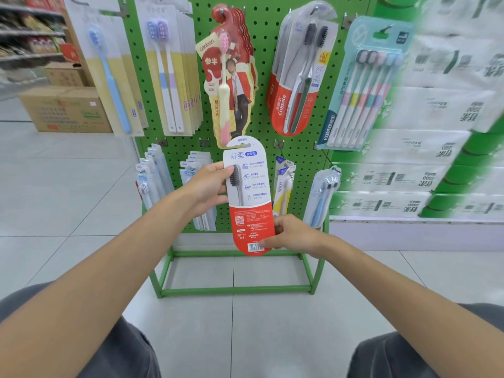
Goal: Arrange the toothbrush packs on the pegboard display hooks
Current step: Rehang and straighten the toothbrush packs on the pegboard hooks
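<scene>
I hold a white and red Colgate toothbrush pack [249, 197] upright in front of the green pegboard [261, 77], its printed back facing me. My left hand [208, 186] grips its upper left edge beside the dark bristles. My right hand [289, 233] pinches its lower right edge near the barcode. The pack's hang hole sits just below the red canban packs [231, 77]. Matching Colgate packs [297, 77] hang on a hook at the upper right.
Other toothbrush packs hang left [169, 66], far left [109, 77] and right [362, 85], with a lower row [152, 175] of several more. Tissue cartons [436, 132] stack at the right, cardboard boxes [65, 110] at the left. The green stand frame [234, 290] rests on the tiled floor.
</scene>
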The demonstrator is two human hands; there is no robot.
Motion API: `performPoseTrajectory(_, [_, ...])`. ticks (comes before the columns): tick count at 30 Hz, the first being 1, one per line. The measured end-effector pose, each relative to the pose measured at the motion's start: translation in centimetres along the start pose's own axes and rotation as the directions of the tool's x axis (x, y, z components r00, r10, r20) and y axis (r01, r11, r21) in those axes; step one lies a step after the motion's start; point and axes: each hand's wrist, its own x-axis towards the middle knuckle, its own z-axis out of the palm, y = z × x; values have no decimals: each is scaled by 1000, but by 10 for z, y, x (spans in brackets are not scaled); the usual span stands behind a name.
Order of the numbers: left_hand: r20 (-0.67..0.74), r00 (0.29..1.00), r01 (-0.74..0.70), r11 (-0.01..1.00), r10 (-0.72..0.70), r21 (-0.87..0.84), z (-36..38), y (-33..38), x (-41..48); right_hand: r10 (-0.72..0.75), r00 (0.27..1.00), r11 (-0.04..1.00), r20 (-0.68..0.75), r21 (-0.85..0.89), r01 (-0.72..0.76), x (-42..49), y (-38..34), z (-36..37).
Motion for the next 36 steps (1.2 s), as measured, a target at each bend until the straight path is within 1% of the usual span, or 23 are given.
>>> performPoseTrajectory(2, [0,1000,12,1000,-12,-9,-1,0,0,8,1000,1000,13,-4,-8,0,-1,0])
performPoseTrajectory(4, [25,999,24,1000,-24,8,-1,-2,-1,14,1000,1000,-5,4,-14,0,-2,-1])
performPoseTrajectory(8, [115,992,44,992,-58,122,2,-6,-3,-19,998,999,-66,44,22,-1,-11,-9])
performPoseTrajectory(12, [184,977,65,974,-106,217,6,-10,-3,-43,985,980,-169,184,75,0,-19,-26])
performPoseTrajectory(15, [203,971,69,961,-126,268,8,-13,-4,-45,960,942,-277,309,133,-2,-26,-40])
performPoseTrajectory(17, [202,970,73,958,-132,276,9,-14,-4,-44,944,922,-327,350,164,-4,-30,-48])
performPoseTrajectory(21, [197,973,65,967,-116,248,12,-16,-4,-56,931,917,-361,350,190,-6,-37,-51])
performPoseTrajectory(22, [185,979,40,966,-90,257,13,-16,-5,-59,925,917,-376,346,199,-6,-39,-50])
performPoseTrajectory(24, [162,987,-51,943,-3,329,17,-18,-4,-60,903,918,-425,332,217,-6,-44,-46])
performPoseTrajectory(26, [201,977,-144,915,70,378,19,-23,-3,-49,877,914,-478,333,233,-5,-49,-41])
performPoseTrajectory(28, [240,969,-156,897,58,414,18,-30,-1,-54,862,907,-504,337,253,-5,-55,-36])
performPoseTrajectory(31, [271,962,-135,879,7,456,18,-33,0,-110,863,900,-492,320,297,-5,-64,-30])
performPoseTrajectory(34, [294,955,-103,887,-38,450,21,-28,-3,-178,871,902,-459,279,331,-4,-68,-27])
performPoseTrajectory(36, [293,955,-86,902,-46,423,22,-25,-5,-210,856,919,-473,203,338,-2,-69,-28])
